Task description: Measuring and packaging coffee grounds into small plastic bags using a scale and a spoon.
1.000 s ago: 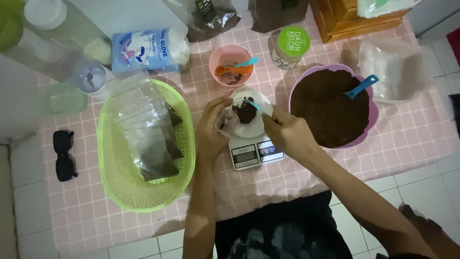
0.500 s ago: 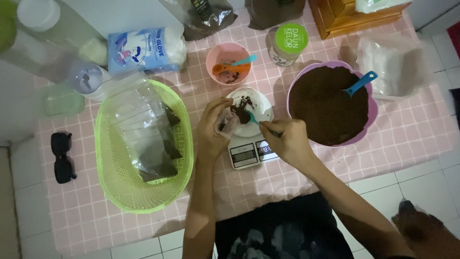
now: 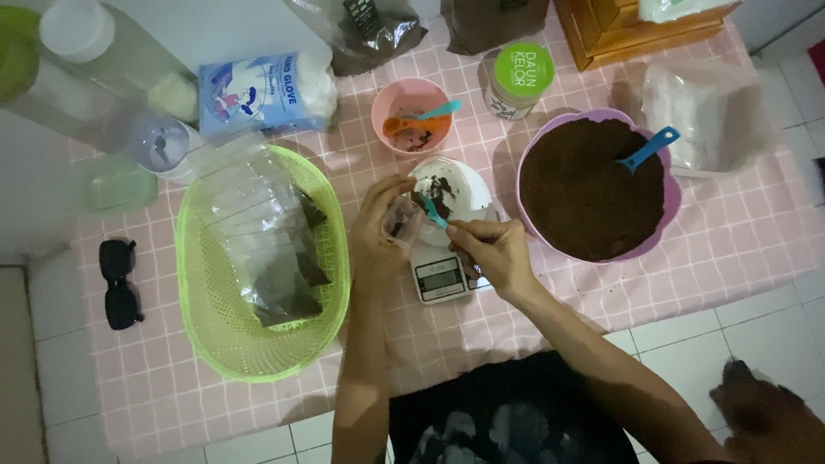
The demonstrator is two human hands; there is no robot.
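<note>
My left hand (image 3: 380, 230) holds a small clear plastic pouch (image 3: 401, 220) open beside a white bowl (image 3: 468, 196) that stands on a small digital scale (image 3: 440, 277). My right hand (image 3: 491, 251) grips a small teal spoon (image 3: 432, 210) whose tip carries dark brown powder between the bowl and the pouch mouth. A little powder lies in the white bowl. To the right stands a large purple bowl (image 3: 669, 199) full of the same dark powder, with a blue scoop (image 3: 649, 148) stuck in it.
A green basket (image 3: 199, 301) holding filled clear pouches sits left. Behind are a pink bowl (image 3: 387, 103) with spoons, a green-lidded jar (image 3: 518, 80), a blue glove packet (image 3: 258, 93) and plastic bags. Black sunglasses (image 3: 117, 283) lie far left. All rests on a pink checked tablecloth (image 3: 730, 249).
My right hand has lifted the teal spoon out of the white bowl and moved it left toward the pouch. My left hand tilted the pouch toward the spoon.
</note>
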